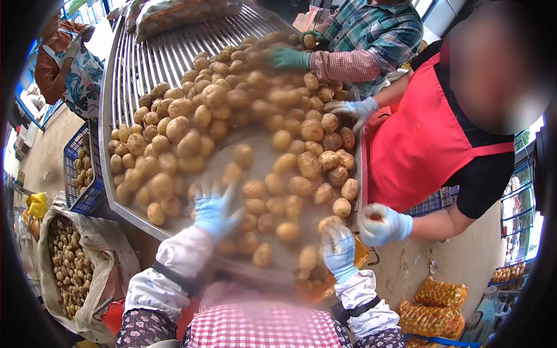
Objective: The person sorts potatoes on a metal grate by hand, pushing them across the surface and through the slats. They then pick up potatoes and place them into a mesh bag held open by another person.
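Both my hands wear light blue gloves over a metal sorting table covered with potatoes. My left hand is slightly blurred, its fingers spread at the near left part of the heap, beside several loose potatoes. At the near right corner, my right hand has its fingers bent against a potato; its palm side is hidden. Just below the fingers, more potatoes blur near the table's front edge.
Across on the right, a co-worker in a red apron has gloved hands by the table edge. Another co-worker's green glove reaches into the heap. A potato sack and blue crate stand left; filled net bags lie right.
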The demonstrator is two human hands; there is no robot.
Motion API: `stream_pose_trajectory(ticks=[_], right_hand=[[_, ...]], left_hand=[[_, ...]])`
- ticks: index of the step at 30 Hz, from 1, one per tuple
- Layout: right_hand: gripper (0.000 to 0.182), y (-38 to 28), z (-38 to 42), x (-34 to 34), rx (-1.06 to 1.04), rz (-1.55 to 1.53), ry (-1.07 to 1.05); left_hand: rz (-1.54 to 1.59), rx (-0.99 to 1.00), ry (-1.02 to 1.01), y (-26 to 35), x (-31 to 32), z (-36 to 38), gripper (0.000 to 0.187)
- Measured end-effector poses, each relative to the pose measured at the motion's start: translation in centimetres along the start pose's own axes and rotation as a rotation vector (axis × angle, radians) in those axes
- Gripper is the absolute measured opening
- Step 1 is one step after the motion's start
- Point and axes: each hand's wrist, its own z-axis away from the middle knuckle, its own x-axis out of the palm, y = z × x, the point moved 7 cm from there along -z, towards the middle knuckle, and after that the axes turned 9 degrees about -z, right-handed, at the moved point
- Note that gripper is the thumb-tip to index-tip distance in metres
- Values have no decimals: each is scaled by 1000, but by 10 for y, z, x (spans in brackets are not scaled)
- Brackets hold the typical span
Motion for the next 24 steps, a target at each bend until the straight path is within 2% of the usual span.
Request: stream_pose_trajectory(ticks=[1,2,5,7,9,11,15,17,18,20,21,23,24], right_hand=[[31,7,-10,0,15,16,78],[38,29,-13,11,121,50,76],[46,29,-20,32,127,386,-52],[45,28,-4,35,61,236,-185],[41,32,2,29,105,-62,-239],[30,33,-13,7,136,-143,66],[43,41,-59,22,192,72,128],[63,66,-62,67,216,258,-123],[67,71,-54,75,167,239,-148],[67,49,-36,61,113,286,-358],[68,38,-27,52,86,308,-465],[57,34,-1,33,65,226,-355],[54,46,12,26,58,139,-279]], left_hand=[[-25,25,-34,6,5,-2,82],[39,89,-84,15,18,-1,84],[143,216,-39,47,14,12,85],[85,383,-195,62,6,30,83],[58,416,-262,69,16,51,85],[85,409,-291,79,25,55,88],[183,604,-157,142,23,51,85],[261,753,-108,174,24,59,83],[383,789,-170,175,24,62,83],[631,851,-290,173,20,64,84],[536,744,-208,158,13,53,85],[345,525,-59,108,-7,39,87],[253,433,-93,84,-2,33,88]])
